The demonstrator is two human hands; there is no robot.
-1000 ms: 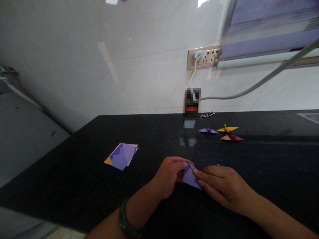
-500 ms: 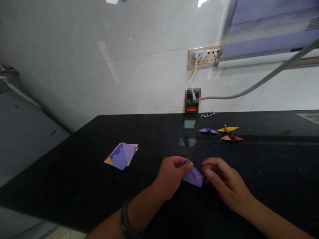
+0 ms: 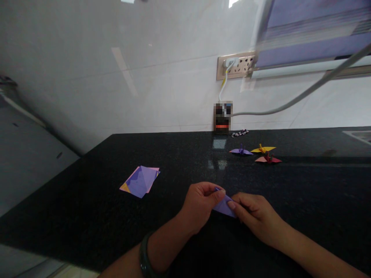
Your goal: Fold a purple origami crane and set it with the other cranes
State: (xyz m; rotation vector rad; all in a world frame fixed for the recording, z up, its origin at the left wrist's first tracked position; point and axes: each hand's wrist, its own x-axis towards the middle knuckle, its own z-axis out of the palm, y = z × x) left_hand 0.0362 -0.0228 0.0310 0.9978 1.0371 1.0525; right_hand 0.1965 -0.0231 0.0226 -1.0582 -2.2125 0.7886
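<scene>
A folded piece of purple origami paper (image 3: pixel 223 208) is held just above the dark countertop between both hands. My left hand (image 3: pixel 203 202) pinches its left part between thumb and fingers, with a small purple tip poking up beside the thumb. On the paper's right edge, my right hand (image 3: pixel 255 210) is closed, its thumb pressed on the front face and the fingers behind. My fingers hide much of the folds.
Square paper sheets (image 3: pixel 140 181) lie stacked on the left of the countertop (image 3: pixel 95 200). Behind my right hand sit a purple paper crane (image 3: pixel 241 151), a yellow crane (image 3: pixel 263 149) and a red crane (image 3: pixel 268 159). A beaded strand (image 3: pixel 240 133) lies by the wall.
My right hand has moved left and closed on the right edge of the purple paper; before, its fingers were curled loosely beside it. My left hand keeps its pinch.
</scene>
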